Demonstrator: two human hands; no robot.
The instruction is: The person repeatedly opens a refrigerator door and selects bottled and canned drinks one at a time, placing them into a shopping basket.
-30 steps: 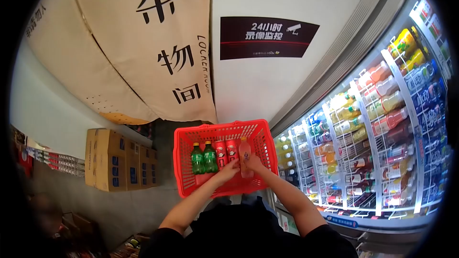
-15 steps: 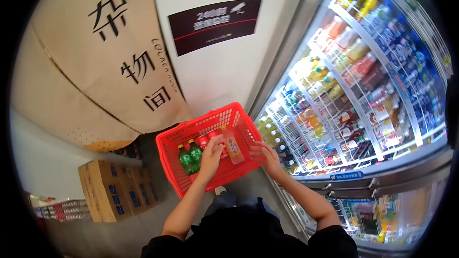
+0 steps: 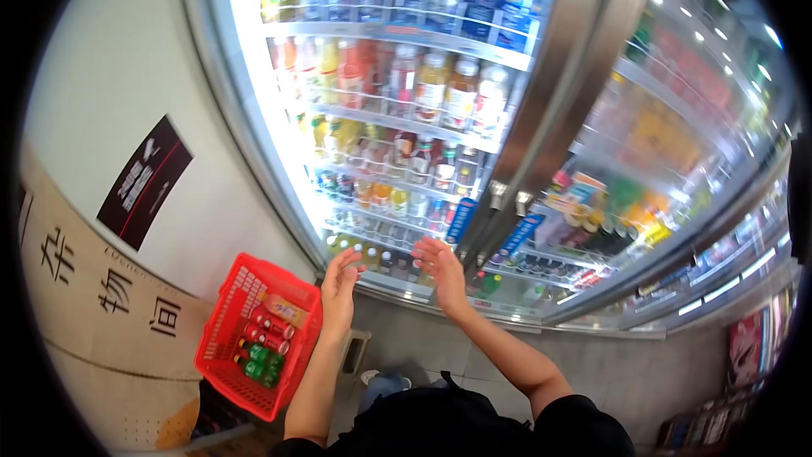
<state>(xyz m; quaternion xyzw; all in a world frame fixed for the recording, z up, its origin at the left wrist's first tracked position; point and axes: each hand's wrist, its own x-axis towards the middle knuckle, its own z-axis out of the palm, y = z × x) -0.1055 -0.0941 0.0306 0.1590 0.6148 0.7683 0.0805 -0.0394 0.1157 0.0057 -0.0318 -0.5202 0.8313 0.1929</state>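
My left hand (image 3: pixel 341 281) is raised with its fingers apart and nothing in it, just right of a red shopping basket (image 3: pixel 232 389). Two green bottles (image 3: pixel 261 364), red drink containers (image 3: pixel 271 330) and a pale orange bottle (image 3: pixel 283 311) lie inside the basket. Also empty, my right hand (image 3: pixel 441 272) is held up with spread fingers before the lower part of a lit drinks fridge (image 3: pixel 406 38). Rows of bottles, among them dark juice bottles (image 3: pixel 459 97), fill its shelves. Neither hand appears to touch anything.
Metal door handles (image 3: pixel 499 195) stand between two fridge sections. More glass-fronted coolers continue to the right. Left of the fridge are a white wall with a dark sign (image 3: pixel 145 182) and a tan panel with large characters (image 3: pixel 127 330). Grey floor tiles (image 3: pixel 397 330) lie below.
My view has swung right, from the basket to the fridge front. Both hands have moved away from over the basket, which now appears at lower left with its drinks still inside.
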